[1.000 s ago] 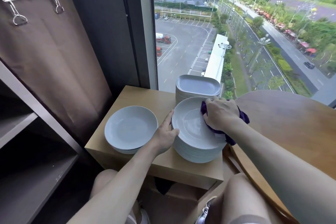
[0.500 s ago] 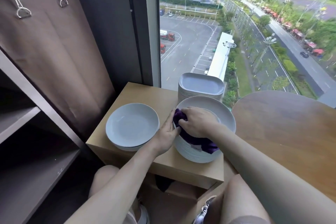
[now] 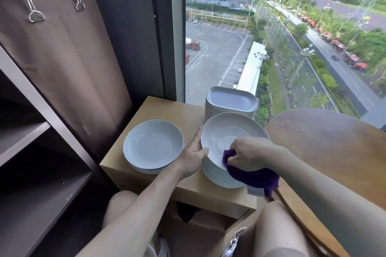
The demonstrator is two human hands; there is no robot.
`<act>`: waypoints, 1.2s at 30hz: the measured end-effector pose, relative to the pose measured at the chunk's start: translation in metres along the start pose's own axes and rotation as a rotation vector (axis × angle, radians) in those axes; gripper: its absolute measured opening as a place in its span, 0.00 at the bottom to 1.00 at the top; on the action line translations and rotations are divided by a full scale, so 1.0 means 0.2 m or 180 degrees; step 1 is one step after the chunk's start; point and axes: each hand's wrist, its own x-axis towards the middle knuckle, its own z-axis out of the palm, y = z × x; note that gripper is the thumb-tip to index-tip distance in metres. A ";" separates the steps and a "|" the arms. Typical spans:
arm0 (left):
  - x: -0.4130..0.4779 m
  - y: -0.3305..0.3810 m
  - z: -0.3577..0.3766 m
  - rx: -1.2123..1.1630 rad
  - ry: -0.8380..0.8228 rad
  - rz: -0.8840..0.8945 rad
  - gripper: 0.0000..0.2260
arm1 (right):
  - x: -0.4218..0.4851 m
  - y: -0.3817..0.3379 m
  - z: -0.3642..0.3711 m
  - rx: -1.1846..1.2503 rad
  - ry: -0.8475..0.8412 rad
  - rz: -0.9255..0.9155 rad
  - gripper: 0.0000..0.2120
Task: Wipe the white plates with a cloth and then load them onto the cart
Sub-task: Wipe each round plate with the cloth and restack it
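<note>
2 knees (image 3: 121,204) sit nearest, and 2 bare forearms reach forward over them to the side table (image 3: 150,108).

The right hand (image 3: 248,152) bends down at the wrist, its fingers curled tight round 1 purple cloth (image 3: 254,179). The wad is pressed on the near part of the top plate, and the loose end hangs below the hand, over the near-right edge of the tall stack (image 3: 227,131). That stack is round white plates, too many to count by their rims.

The left hand (image 3: 191,157) lies just left of the right one. Its fingers are straight along the stack's left side and its thumb rests on the top rim; it grips nothing.

Left of that hand, with a thin strip of wood between, sits a low stack (image 3: 153,144) of round plates showing only a few rims. Beyond the right hand, close behind the tall stack, stands a square stack (image 3: 230,100) of rounded-corner plates. That makes 3 stacks in all.

Bare tabletop shows beyond the left hand, toward the far-left corner. Right of the right hand a round table (image 3: 325,144) curves in close beside the tall stack.

Well left of the left hand stands the cart (image 3: 25,133), its shelves open toward the person. A brown bag (image 3: 69,69) hangs on it by 2 clips (image 3: 34,6). Farthest off is the window (image 3: 271,37).
</note>
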 end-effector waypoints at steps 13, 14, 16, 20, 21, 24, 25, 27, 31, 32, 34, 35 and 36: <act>0.03 -0.01 0.03 -0.0227 -0.0001 0.0068 0.37 | 0.28 0.19 0.02 -0.0551 0.1677 0.0517 0.16; 0.03 -0.02 0.03 -0.0232 -0.0003 0.0070 0.36 | 0.30 0.17 0.02 -0.0487 0.1738 0.0493 0.18; 0.03 -0.03 0.02 -0.0251 -0.0007 0.0055 0.34 | 0.33 0.12 0.03 -0.0338 0.1809 0.0430 0.19; 0.04 -0.05 0.00 -0.0254 -0.0031 0.0107 0.30 | 0.35 -0.07 0.06 0.0206 0.1716 0.0060 0.19; 0.04 -0.05 0.00 -0.0239 -0.0027 0.0114 0.28 | 0.34 -0.11 0.06 0.0365 0.1675 -0.0043 0.17; 0.03 -0.02 -0.02 -0.0201 -0.0037 0.0085 0.25 | 0.29 -0.15 0.07 0.0648 0.1412 -0.0284 0.09; 0.03 -0.02 -0.02 -0.0224 -0.0032 0.0086 0.25 | 0.26 -0.15 0.07 0.0663 0.1269 -0.0366 0.09; 0.03 -0.02 -0.01 -0.0208 -0.0032 0.0037 0.30 | 0.20 -0.13 0.04 0.0626 0.0967 -0.0493 0.12; 0.01 0.00 0.00 0.0043 -0.0010 0.0012 0.35 | 0.10 -0.10 0.00 0.0468 0.0536 -0.0571 0.13; 0.00 0.01 0.01 0.0092 0.0027 0.0014 0.35 | 0.07 -0.09 -0.01 0.0391 0.0423 -0.0542 0.13; 0.00 0.01 0.01 0.0227 0.0074 0.0030 0.34 | 0.02 -0.07 -0.03 0.0196 0.0226 -0.0426 0.14; 0.00 0.01 0.01 0.0299 0.0086 0.0026 0.33 | 0.00 -0.06 -0.03 0.0064 0.0158 -0.0343 0.15; -0.01 0.01 0.01 0.0353 0.0094 0.0013 0.33 | -0.01 -0.04 -0.02 -0.0074 0.0113 -0.0238 0.15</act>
